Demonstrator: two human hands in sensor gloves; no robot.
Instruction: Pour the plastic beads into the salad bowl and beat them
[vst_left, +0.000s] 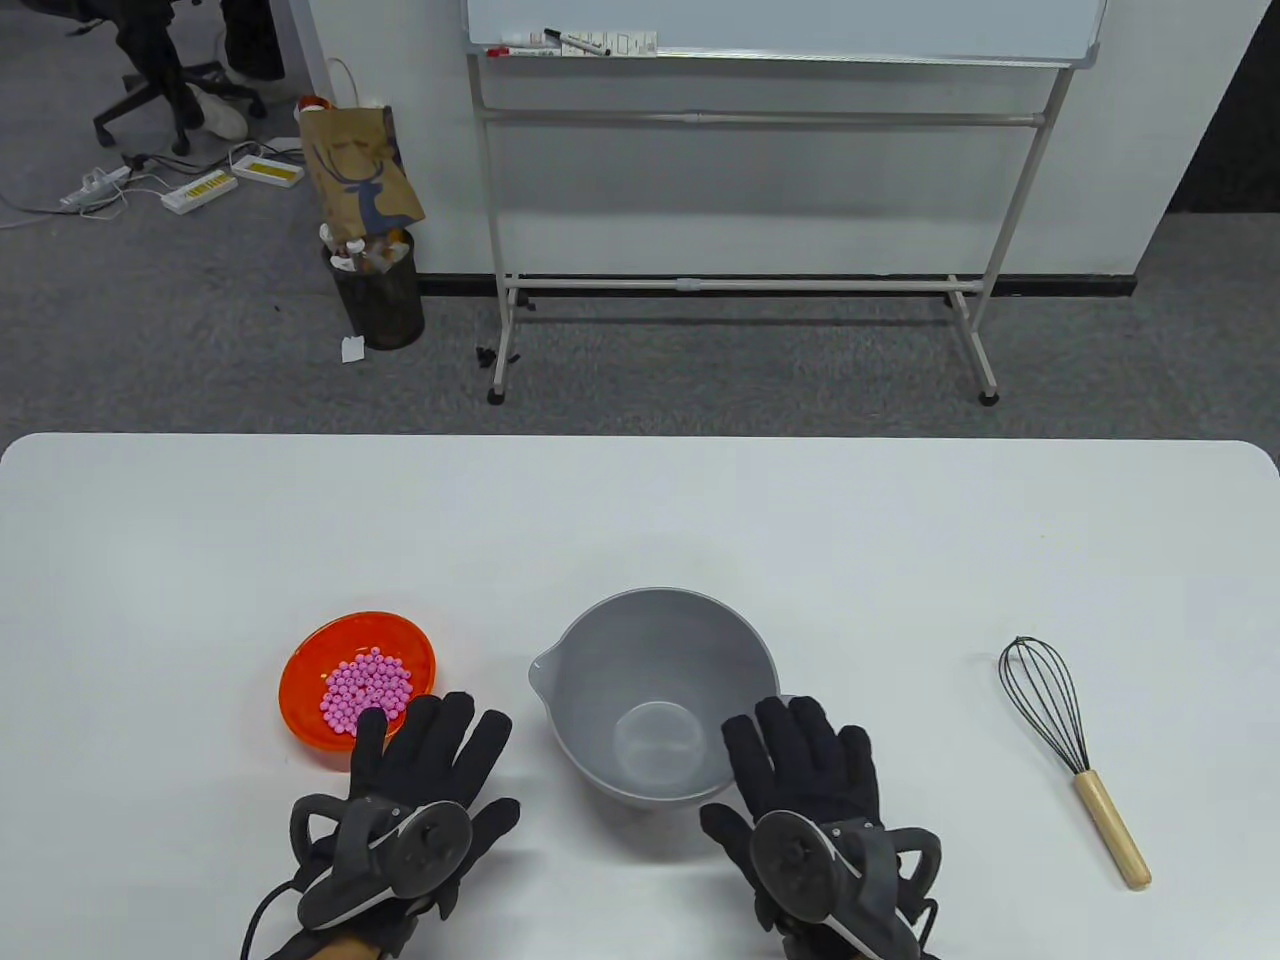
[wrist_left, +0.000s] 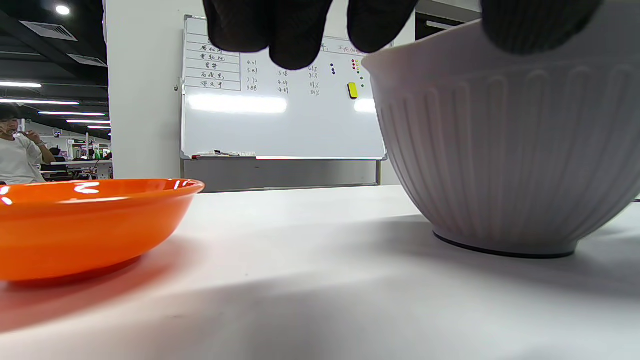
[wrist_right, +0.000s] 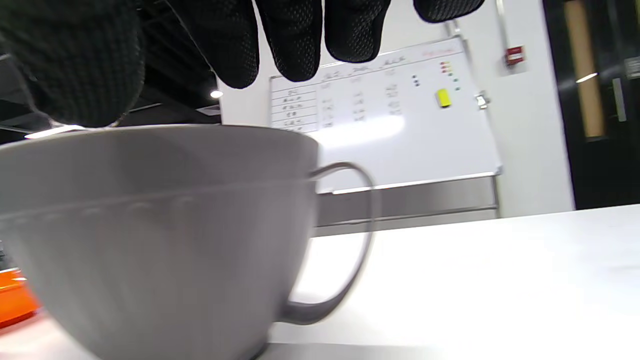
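Left hand (vst_left: 425, 745) flat and spread on the tabletop (vst_left: 640, 520), fingertips at the near edge of the orange dish (vst_left: 358, 690) heaped with pink beads (vst_left: 366, 690). Right hand (vst_left: 805, 765) likewise spread, gripping nothing, fingers over the near right rim of the empty grey bowl (vst_left: 655, 695). Whisk (vst_left: 1070, 755) lying far right, well apart, untouched.

- Beads (vst_left: 365, 692): pink.
- Dish (vst_left: 310, 680): glossy orange.
- Salad bowl (vst_left: 600, 650): grey, ribbed outside.
- Whisk (vst_left: 1045, 700): black wires, pale wooden handle.
- Gloves: black knit.
- Worktop (vst_left: 640, 520): white.
- Carpet (vst_left: 700, 370): speckled grey.
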